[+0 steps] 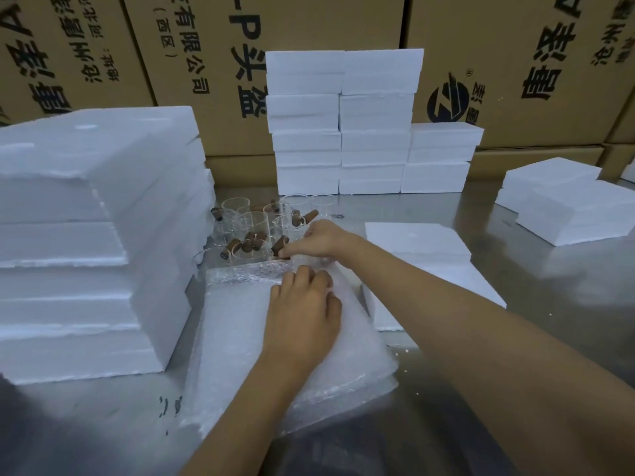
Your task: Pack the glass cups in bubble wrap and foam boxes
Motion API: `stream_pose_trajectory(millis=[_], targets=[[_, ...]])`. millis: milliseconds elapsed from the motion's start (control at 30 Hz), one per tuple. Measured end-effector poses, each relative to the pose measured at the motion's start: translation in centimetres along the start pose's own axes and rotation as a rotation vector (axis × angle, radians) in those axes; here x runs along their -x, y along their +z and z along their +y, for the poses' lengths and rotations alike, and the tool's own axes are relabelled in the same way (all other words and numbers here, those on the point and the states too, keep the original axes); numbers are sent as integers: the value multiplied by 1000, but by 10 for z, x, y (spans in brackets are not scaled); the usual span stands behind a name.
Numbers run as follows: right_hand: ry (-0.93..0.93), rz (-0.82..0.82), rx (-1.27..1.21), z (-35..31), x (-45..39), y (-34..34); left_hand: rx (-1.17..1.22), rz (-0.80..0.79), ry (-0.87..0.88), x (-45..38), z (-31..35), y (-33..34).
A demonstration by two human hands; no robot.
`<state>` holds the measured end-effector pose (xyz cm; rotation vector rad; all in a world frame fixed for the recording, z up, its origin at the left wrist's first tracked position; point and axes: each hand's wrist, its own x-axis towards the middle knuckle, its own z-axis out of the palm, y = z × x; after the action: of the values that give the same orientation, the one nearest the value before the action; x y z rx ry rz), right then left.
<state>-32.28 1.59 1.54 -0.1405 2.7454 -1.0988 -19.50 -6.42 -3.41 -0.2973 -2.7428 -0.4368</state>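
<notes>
Head view: steel table (446, 207) hemmed by tall foam stack (86, 235) left, foam boxes (343, 132) behind, open foam box (422, 266) just right of hands; bare strip only at near edge. Left hand (302, 314) curled, pinching bubble wrap (240, 338). Right hand (319, 240) pinching wrap's rolled far edge, cup inside not clearly seen. Glass cups (261, 225), clear, brown handles, clustered just beyond wrap.

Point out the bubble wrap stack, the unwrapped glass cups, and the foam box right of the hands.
bubble wrap stack (247, 338), head view, flat top sheet.
glass cups (254, 221), head view, one cup's clear wall.
foam box (412, 240), head view, lid top.
</notes>
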Motion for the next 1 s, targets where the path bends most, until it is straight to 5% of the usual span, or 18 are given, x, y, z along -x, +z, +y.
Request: stream_pose_trajectory(millis=[133,300,600,767,867,1000], targets=[[-20,189,-97,12,1,-14,19,-4,4,1,1,-1],[-12,270,-564,23,33,-53,34,-20,-3,2,0,-2],[7,240,-1181,70,141,-82,138,-86,-54,5,4,-9],[-55,159,-1627,86,185,-57,353,58,-103,7,5,-18],[-55,66,-1685,89,197,-48,480,158,-127,3,12,-31],[-105,24,-1612,89,200,-49,680,91,-43,-3,28,-49]])
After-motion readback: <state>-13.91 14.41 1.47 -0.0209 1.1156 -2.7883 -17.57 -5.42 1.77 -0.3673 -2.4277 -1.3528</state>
